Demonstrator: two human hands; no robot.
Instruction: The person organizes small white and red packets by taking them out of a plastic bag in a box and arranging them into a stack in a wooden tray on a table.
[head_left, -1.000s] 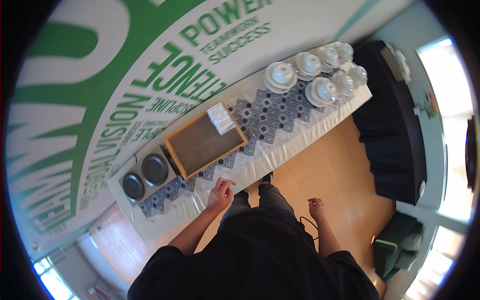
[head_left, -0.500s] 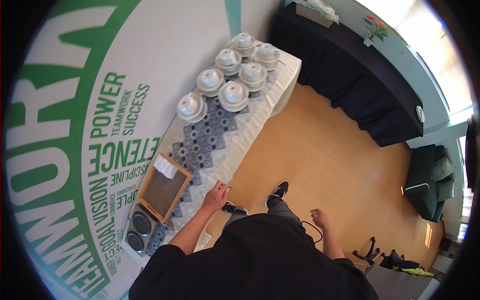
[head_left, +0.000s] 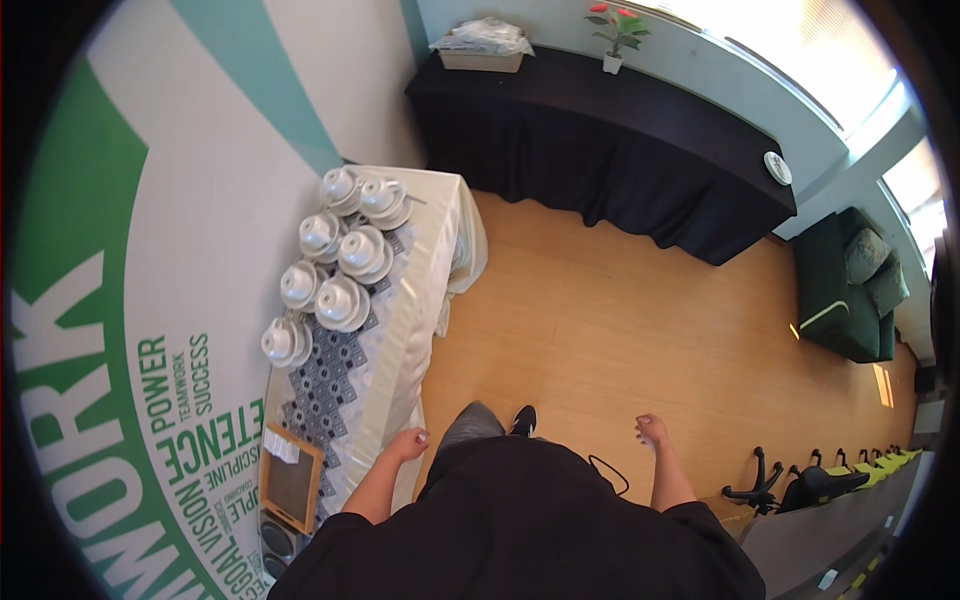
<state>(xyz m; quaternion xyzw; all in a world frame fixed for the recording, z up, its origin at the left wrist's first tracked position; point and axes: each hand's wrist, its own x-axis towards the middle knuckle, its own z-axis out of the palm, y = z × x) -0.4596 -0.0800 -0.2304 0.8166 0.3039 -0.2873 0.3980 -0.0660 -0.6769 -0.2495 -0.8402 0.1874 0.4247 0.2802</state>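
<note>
My left hand (head_left: 408, 443) hangs beside the front edge of the table with the white cloth (head_left: 400, 345). Its fingers are loosely bent, and I see nothing held in them. Out over the floor on the other side, my right hand (head_left: 651, 430) is loosely open with nothing visible in it. Nearest to the left hand on that table are a patterned grey runner (head_left: 325, 375) and a wood-framed board (head_left: 292, 478) with white paper on it. Farther along stand several stacks of white cups and saucers (head_left: 342, 303).
A black-draped table (head_left: 600, 140) at the back holds a bin with plastic (head_left: 482, 60), a potted red flower (head_left: 613, 62) and a white plate (head_left: 777, 168). A green sofa (head_left: 835, 305) stands right. Wheeled chairs (head_left: 820, 485) and a grey partition (head_left: 840, 530) are at lower right.
I have stepped and turned left to right; the cup table has shifted left and down in view, the black table toward the middle. Both hands stay low at my sides.
</note>
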